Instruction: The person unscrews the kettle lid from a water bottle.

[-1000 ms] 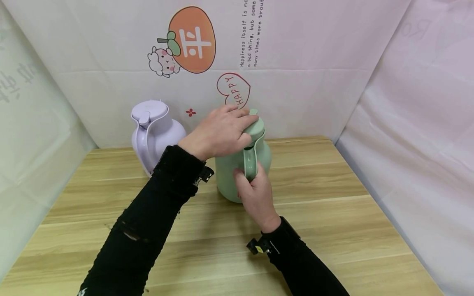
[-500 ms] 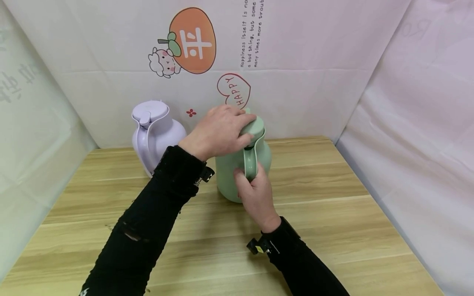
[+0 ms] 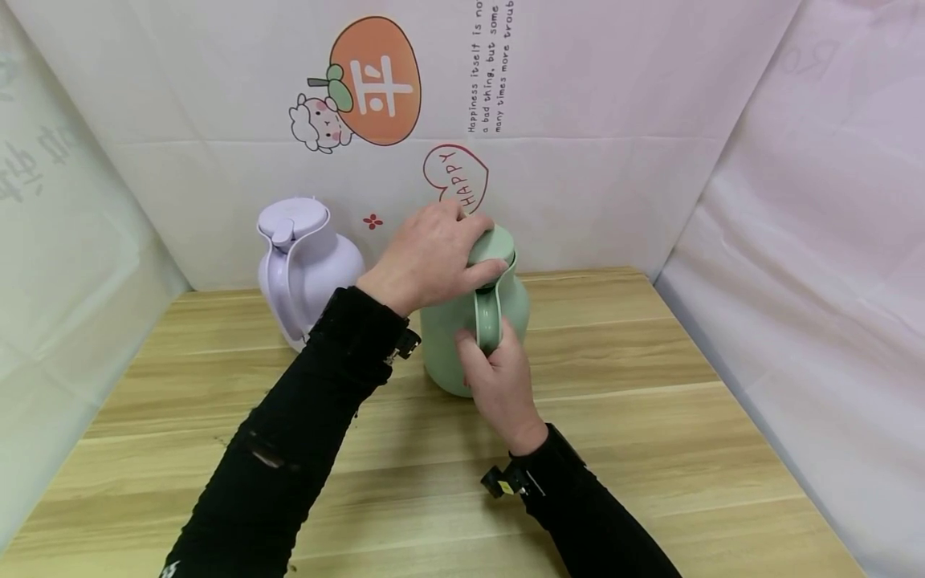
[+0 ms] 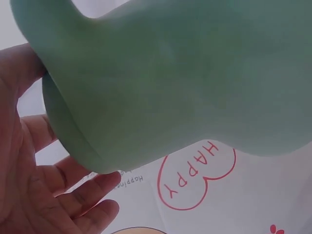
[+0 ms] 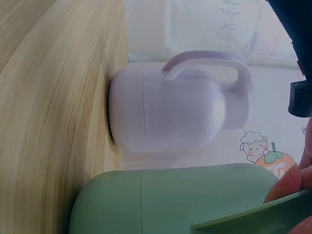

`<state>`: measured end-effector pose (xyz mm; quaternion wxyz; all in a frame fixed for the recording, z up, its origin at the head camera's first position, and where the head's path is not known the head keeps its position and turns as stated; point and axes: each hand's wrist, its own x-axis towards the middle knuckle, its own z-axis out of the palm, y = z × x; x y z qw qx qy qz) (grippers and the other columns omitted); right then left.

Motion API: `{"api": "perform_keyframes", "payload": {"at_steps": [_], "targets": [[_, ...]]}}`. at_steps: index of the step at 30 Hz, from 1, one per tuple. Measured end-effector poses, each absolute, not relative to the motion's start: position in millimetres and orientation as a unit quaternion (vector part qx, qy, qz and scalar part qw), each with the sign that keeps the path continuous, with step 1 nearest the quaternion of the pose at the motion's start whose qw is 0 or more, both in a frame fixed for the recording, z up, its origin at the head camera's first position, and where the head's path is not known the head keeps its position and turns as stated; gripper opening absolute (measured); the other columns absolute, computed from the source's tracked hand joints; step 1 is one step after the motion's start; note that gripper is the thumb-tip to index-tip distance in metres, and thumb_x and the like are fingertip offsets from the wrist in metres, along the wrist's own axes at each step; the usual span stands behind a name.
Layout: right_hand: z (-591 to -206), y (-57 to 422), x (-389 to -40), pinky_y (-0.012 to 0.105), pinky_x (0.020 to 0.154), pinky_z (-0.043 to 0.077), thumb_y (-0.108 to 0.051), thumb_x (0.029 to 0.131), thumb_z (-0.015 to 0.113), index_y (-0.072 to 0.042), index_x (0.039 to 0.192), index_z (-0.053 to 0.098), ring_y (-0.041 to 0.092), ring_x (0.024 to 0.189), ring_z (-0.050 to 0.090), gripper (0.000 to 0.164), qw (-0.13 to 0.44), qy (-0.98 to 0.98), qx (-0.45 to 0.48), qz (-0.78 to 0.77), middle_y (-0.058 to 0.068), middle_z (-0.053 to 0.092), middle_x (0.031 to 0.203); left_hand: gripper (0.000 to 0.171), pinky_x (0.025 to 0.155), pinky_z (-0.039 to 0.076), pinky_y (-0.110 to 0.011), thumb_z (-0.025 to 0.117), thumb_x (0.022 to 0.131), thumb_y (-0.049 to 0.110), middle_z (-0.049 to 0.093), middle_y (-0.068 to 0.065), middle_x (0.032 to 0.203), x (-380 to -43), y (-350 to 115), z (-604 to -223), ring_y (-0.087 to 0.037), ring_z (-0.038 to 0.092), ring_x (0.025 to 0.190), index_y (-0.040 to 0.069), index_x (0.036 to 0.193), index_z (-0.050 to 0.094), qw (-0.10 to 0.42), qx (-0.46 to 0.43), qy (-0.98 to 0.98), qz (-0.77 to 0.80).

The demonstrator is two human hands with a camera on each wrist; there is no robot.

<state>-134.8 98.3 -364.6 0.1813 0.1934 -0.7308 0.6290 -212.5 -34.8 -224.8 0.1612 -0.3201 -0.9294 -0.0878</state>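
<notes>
A light green thermos jug stands upright on the wooden table. My right hand grips its handle from the near side. From above, my left hand holds the round green lid, thumb across its near side and fingers toward the far side. In the left wrist view, the thumb and fingers spread around the top of the green jug. The right wrist view shows the jug's lower body lying across the frame, with a few fingertips at the handle.
A lilac thermos jug stands to the left of the green one, partly behind my left wrist. A white printed cloth hangs behind the wooden table, with more cloth at both sides.
My left hand has turned on the lid: its thumb has slid to the right and its fingers back. A small green tab at the lid's far edge has shifted left, out of sight.
</notes>
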Motion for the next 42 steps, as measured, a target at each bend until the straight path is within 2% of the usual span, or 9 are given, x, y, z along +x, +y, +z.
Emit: {"api": "perform_keyframes", "payload": {"at_steps": [7, 18, 26, 33, 42], "targets": [[-364.2, 99.3, -135.0, 0.032, 0.049, 0.041, -0.021, 0.108, 0.054, -0.012, 0.085, 0.046, 0.02, 0.046, 0.048, 0.026, 0.18, -0.729, 0.2, 0.629, 0.002, 0.046, 0.055, 0.055, 0.073, 0.045, -0.035, 0.063, 0.096, 0.059, 0.052, -0.008, 0.101, -214.0, -32.5, -226.2, -0.022, 0.049, 0.089, 0.014, 0.129, 0.066, 0.155, -0.306, -0.932, -0.113], [-364.2, 99.6, -135.3, 0.032, 0.048, 0.041, -0.024, 0.108, 0.054, -0.013, 0.085, 0.045, 0.02, 0.045, 0.048, 0.028, 0.183, -0.729, 0.202, 0.628, 0.001, 0.045, 0.054, 0.054, 0.069, 0.042, -0.033, 0.064, 0.093, 0.065, 0.046, -0.007, 0.098, -215.1, -30.5, -229.1, -0.022, 0.047, 0.086, 0.015, 0.115, 0.062, 0.157, -0.292, -0.934, -0.134], [-365.1, 99.8, -135.5, 0.032, 0.048, 0.041, -0.023, 0.108, 0.055, -0.013, 0.087, 0.046, 0.019, 0.045, 0.048, 0.025, 0.185, -0.73, 0.2, 0.627, 0.002, 0.046, 0.055, 0.054, 0.07, 0.045, -0.034, 0.063, 0.095, 0.064, 0.048, -0.007, 0.101, -217.5, -28.1, -229.5, -0.022, 0.05, 0.084, 0.012, 0.11, 0.057, 0.14, -0.293, -0.936, -0.138], [-363.9, 99.3, -134.7, 0.032, 0.048, 0.04, -0.021, 0.107, 0.056, -0.013, 0.086, 0.046, 0.019, 0.045, 0.047, 0.025, 0.186, -0.729, 0.197, 0.628, 0.002, 0.046, 0.054, 0.052, 0.07, 0.038, -0.032, 0.06, 0.098, 0.061, 0.048, -0.004, 0.086, -219.3, -26.4, -229.1, -0.022, 0.049, 0.079, 0.011, 0.101, 0.048, 0.135, -0.308, -0.933, -0.127], [-362.2, 98.7, -131.9, 0.03, 0.05, 0.042, -0.02, 0.107, 0.057, -0.012, 0.09, 0.048, 0.019, 0.047, 0.049, 0.021, 0.177, -0.726, 0.186, 0.637, 0.003, 0.048, 0.056, 0.057, 0.071, 0.039, -0.033, 0.058, 0.097, 0.066, 0.049, -0.004, 0.082, -219.2, -24.8, -230.1, -0.023, 0.051, 0.075, 0.01, 0.098, 0.048, 0.156, -0.302, -0.935, -0.101]]}}
